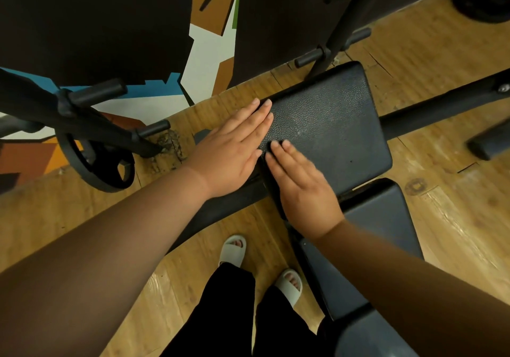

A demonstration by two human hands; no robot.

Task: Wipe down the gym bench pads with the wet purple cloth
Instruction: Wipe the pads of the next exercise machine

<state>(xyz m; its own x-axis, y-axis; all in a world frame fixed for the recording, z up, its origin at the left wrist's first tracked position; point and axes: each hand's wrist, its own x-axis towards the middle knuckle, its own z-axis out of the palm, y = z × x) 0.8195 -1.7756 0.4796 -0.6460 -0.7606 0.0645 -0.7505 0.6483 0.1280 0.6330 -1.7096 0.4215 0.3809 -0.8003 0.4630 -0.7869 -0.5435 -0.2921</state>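
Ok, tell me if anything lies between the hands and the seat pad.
Nothing visible does. The left hand and the right hand both lie flat and bare on the left edge of the black seat pad. No purple cloth shows anywhere in view, under the palms or nearby.

Seat pad (331,125): black, pebbled, flat, dull sheen | Back pad (380,235): dark grey, smooth, just beside it, narrow gap between.

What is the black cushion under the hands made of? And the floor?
The seat pad looks like black vinyl or faux leather: pebbly grain with a dull sheen. The floor looks like glossy wood or wood-look laminate: tan planks with grain, a knot, and cracked, worn spots. Both are guesses from looks alone.
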